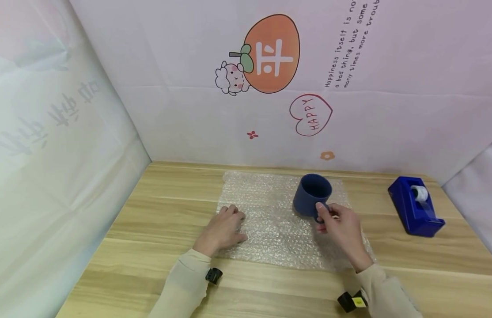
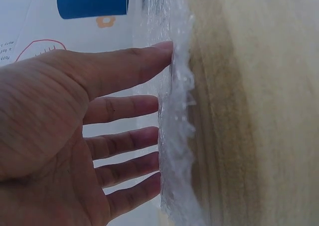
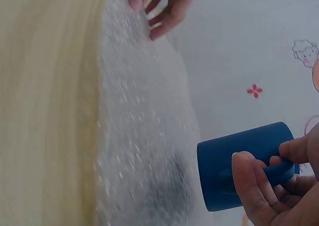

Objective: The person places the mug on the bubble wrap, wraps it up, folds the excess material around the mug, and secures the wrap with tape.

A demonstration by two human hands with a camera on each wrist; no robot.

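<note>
A dark blue mug [image 1: 307, 198] is gripped by its handle in my right hand [image 1: 341, 227]. In the right wrist view the mug [image 3: 239, 161] shows its base apart from the sheet, with a dark shadow beneath. Thumb and fingers pinch round the handle [image 3: 279, 173]. Under it spreads a clear sheet of bubble wrap [image 1: 270, 234] on the wooden table. My left hand [image 1: 224, 229] rests its fingertips on the sheet's left edge. Seen from the left wrist, those fingers [image 2: 129, 136] are spread and nearly straight, tips touching the bubble wrap [image 2: 174, 136].
A blue tape dispenser [image 1: 417, 207] with a roll of clear tape stands on the right side of the wooden table [image 1: 150, 221]. A white printed backdrop [image 1: 190, 119] rises behind the table's far edge, and another pale sheet [image 1: 71, 176] hangs at the left.
</note>
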